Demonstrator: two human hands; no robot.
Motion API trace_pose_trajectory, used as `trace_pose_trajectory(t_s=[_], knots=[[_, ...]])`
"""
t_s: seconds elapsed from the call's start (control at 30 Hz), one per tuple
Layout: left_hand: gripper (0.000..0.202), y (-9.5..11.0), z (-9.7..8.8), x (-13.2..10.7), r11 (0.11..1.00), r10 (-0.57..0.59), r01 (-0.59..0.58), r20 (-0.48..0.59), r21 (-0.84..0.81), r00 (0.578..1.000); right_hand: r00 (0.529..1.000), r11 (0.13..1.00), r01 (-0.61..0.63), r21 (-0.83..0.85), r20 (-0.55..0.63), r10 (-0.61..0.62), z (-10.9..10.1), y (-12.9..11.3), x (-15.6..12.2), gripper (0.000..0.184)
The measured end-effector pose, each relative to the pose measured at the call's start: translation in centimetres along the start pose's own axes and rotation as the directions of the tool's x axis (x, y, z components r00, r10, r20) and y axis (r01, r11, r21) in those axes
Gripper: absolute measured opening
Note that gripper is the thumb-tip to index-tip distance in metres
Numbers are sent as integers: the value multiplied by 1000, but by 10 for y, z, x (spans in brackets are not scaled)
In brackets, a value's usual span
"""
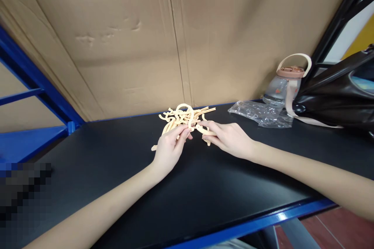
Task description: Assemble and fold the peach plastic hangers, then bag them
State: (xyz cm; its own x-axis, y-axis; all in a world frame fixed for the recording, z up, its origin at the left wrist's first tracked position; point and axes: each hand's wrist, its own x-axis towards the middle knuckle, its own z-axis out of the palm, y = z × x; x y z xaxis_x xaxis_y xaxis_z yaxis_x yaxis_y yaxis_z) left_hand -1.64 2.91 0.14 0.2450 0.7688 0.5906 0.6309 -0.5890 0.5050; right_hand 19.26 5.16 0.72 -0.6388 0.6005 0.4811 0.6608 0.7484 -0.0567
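My left hand point(169, 148) is closed, with thumb and fingers pinching a cream-coloured curved hook-like piece point(191, 114) that arches up above the fingertips. Just to its right, my right hand point(233, 138) is closed on a second cream curved piece point(207, 130), its end pointing at the first. The two pieces meet or nearly meet between the fingertips; whether they are joined I cannot tell. Behind and beneath the hands lies a tangled pile of similar cream pieces point(168, 116), some bent and some straight, partly hidden by the fingers.
The black tabletop point(181, 202) has a blue metal edge. Cardboard point(131, 46) stands upright behind it. On the right are a crumpled clear plastic bag point(260, 113), a bottle with a pinkish-brown lid point(284, 81) and strap, and a dark shiny bag point(336, 93). A blue frame point(52, 93) rises on the left.
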Motion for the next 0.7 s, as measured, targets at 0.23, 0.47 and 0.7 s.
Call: trace_pose_trajectory(t_s=[0.23,0.47,0.7], knots=[[21,-3,3,0,978,-79,71,-32,-197,996,964,979,198,-56,-170,-205,5,7,-1,30],[18,3,3,-3,951,-71,97,98,-294,993,944,964,264,-33,-196,-265,6,9,-1,32],[21,1,2,-5,919,-94,139,136,-370,986,936,949,305,75,-206,-285,5,8,0,21]])
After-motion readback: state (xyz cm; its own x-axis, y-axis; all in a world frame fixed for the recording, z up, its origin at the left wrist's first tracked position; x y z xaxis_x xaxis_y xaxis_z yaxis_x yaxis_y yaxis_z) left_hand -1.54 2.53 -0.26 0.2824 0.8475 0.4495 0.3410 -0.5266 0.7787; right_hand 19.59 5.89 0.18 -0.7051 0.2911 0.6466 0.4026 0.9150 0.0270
